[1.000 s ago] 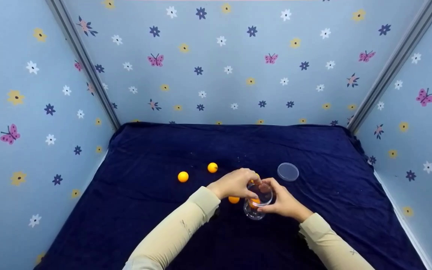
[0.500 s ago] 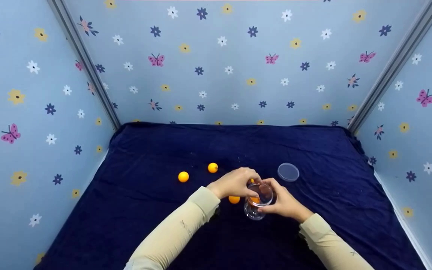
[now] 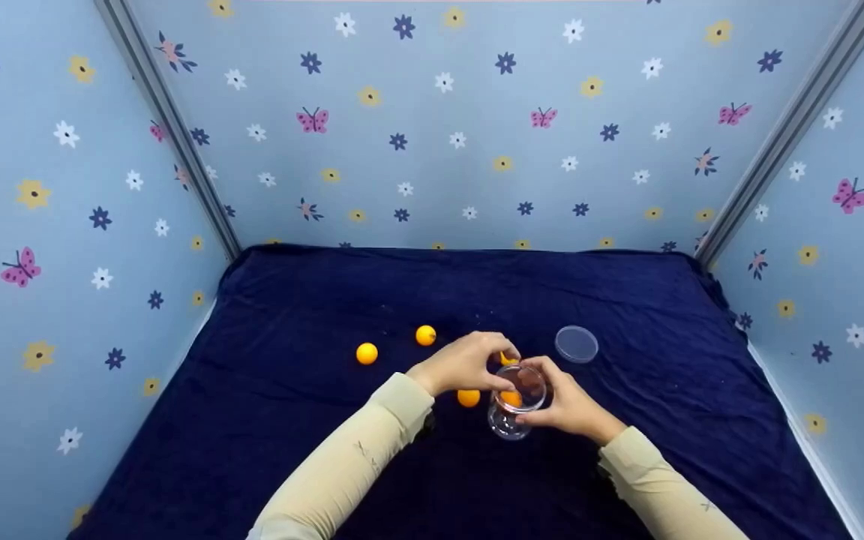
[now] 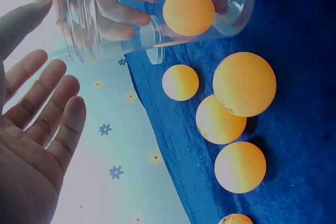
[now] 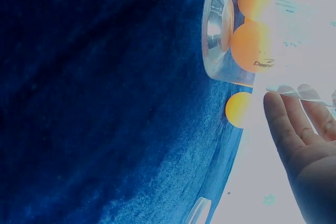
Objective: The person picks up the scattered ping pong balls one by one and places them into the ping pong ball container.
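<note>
Your right hand holds the jar. Your left hand, grip wide, is at its rim, toward the tabletop's left edge.

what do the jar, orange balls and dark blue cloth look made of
Jar: clear and glossy, probably plastic, though glass is possible; see-through walls with bright glints.
Orange balls: likely matte plastic; smooth, evenly shaded, without sharp highlights.
Dark blue cloth: seemingly soft, velvety fabric; it wrinkles and its sheen varies.
</note>
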Demonstrator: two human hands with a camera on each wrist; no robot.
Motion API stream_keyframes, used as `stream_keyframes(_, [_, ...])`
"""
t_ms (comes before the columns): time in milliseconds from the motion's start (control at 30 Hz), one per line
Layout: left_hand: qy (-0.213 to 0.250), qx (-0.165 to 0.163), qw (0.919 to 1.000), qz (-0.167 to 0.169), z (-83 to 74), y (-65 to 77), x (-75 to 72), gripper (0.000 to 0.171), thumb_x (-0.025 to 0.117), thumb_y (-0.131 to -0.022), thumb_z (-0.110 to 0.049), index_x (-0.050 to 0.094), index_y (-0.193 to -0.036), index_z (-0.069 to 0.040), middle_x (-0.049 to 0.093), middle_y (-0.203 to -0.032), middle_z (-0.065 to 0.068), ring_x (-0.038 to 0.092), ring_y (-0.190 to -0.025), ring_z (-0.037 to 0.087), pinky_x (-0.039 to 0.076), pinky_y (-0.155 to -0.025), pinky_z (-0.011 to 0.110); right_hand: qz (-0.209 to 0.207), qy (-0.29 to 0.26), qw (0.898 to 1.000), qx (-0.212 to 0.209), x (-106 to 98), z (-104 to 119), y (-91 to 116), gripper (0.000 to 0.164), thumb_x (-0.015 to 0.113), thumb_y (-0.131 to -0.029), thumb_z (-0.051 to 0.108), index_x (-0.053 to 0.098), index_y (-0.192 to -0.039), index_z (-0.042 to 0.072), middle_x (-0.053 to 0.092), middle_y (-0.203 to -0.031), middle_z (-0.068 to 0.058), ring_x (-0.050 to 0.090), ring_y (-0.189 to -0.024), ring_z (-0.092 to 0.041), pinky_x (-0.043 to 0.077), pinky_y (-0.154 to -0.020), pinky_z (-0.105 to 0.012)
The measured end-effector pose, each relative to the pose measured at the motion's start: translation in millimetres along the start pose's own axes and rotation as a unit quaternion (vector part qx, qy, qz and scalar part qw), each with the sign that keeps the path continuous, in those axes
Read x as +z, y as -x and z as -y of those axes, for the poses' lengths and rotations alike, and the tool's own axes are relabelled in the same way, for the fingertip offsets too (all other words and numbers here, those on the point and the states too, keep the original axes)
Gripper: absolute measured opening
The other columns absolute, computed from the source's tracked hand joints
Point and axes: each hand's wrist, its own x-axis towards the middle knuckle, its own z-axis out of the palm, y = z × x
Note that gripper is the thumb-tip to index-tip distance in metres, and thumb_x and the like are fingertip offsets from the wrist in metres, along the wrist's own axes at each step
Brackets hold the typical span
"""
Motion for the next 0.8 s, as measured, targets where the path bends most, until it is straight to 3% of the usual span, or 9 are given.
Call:
stream_keyframes(233, [0.002, -0.014, 0.9999, -0.009, 4.5, 6.2, -5.8, 0.043, 0.089, -0.093, -0.029, 0.075, -0.130, -0.010, 0.075, -0.123, 0.006, 0.072, -0.113, 0.027, 0.061, -0.102, 0.039, 0.003, -0.008, 1.000, 0.022, -1, 2, -1, 0.078, 0.100, -0.076, 0.016, 0.055, -0.138, -0.001, 0.074, -0.132, -0.021, 0.074, -0.118, -0.042, 0.060, -0.103, -0.046])
stream_keyframes(433, [0.027, -0.033, 0.9990, -0.014, 10.1, 13.6, -12.0, 0.043, 0.088, -0.093, -0.026, 0.074, -0.129, -0.006, 0.074, -0.124, 0.010, 0.072, -0.116, 0.034, 0.060, -0.104, 0.046, 0.002, -0.011, 0.999, 0.033, -1, 0, -1, 0.079, 0.100, -0.075, 0.015, 0.055, -0.138, -0.002, 0.073, -0.132, -0.022, 0.073, -0.118, -0.042, 0.059, -0.103, -0.040])
stream_keyframes(600, [0.032, -0.040, 0.9985, -0.020, 14.1, 18.6, -15.8, 0.043, 0.088, -0.093, -0.026, 0.074, -0.129, -0.005, 0.075, -0.127, 0.014, 0.071, -0.117, 0.032, 0.058, -0.106, 0.044, 0.003, -0.009, 0.999, 0.033, -3, -2, 0, 0.079, 0.100, -0.076, 0.017, 0.055, -0.138, -0.002, 0.072, -0.132, -0.022, 0.072, -0.119, -0.041, 0.058, -0.104, -0.037])
stream_keyframes(800, [0.027, -0.048, 0.9981, -0.027, 20.2, 26.3, -19.0, 0.046, 0.089, -0.092, -0.026, 0.074, -0.129, -0.003, 0.075, -0.127, 0.014, 0.070, -0.116, 0.027, 0.058, -0.106, 0.042, 0.005, -0.012, 1.000, 0.026, -1, -2, 0, 0.079, 0.101, -0.076, 0.017, 0.055, -0.138, -0.003, 0.074, -0.132, -0.021, 0.073, -0.120, -0.042, 0.059, -0.105, -0.043])
